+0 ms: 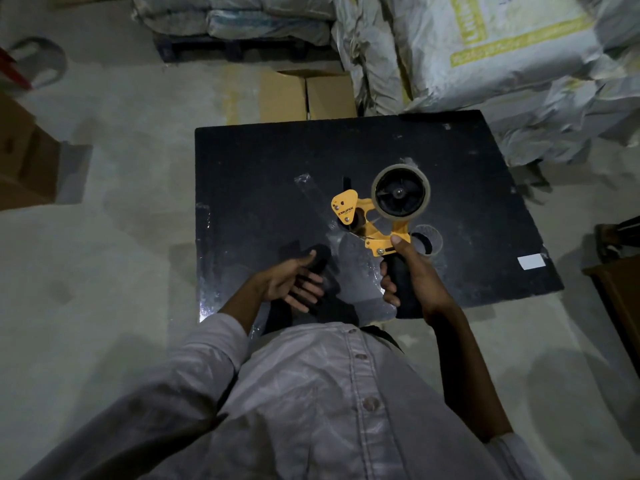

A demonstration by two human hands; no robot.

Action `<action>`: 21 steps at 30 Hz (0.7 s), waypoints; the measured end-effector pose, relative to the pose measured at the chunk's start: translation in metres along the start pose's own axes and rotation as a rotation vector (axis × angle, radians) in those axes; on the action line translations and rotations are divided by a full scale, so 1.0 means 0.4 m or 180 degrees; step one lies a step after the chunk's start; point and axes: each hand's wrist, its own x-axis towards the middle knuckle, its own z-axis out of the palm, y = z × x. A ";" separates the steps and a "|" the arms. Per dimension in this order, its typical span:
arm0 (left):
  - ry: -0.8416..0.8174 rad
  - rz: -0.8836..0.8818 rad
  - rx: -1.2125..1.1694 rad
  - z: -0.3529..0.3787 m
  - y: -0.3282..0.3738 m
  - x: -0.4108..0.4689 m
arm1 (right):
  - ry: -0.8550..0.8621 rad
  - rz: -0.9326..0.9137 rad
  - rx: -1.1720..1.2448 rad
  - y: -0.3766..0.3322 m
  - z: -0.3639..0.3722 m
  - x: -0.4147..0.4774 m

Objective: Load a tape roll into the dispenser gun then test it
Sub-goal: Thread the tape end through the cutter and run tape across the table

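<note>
the left hand is being held open, fingers loosely spread, above the black table. the yellow tape dispenser gun, its hub carrying the tape roll, is being gripped by its handle in the right hand.

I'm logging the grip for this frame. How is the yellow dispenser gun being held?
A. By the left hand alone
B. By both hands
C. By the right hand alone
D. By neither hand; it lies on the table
C: the right hand has its fingers curled round the black handle of the dispenser gun, while the left hand is open and holds nothing.
</note>
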 end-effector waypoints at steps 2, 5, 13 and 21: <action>-0.0100 0.0119 -0.0242 0.024 0.017 0.002 | 0.0021 0.0009 0.0052 -0.016 -0.002 -0.009; -0.0254 0.0264 -0.0512 0.049 0.043 0.013 | 0.0110 0.0009 0.0173 -0.025 -0.016 -0.014; -0.0254 0.0617 -0.0873 0.054 0.051 0.046 | 0.0235 -0.0113 0.0464 0.003 -0.067 -0.030; -0.0136 0.1081 -0.1049 0.009 0.034 0.030 | 0.0193 -0.0072 0.0455 0.017 -0.101 -0.028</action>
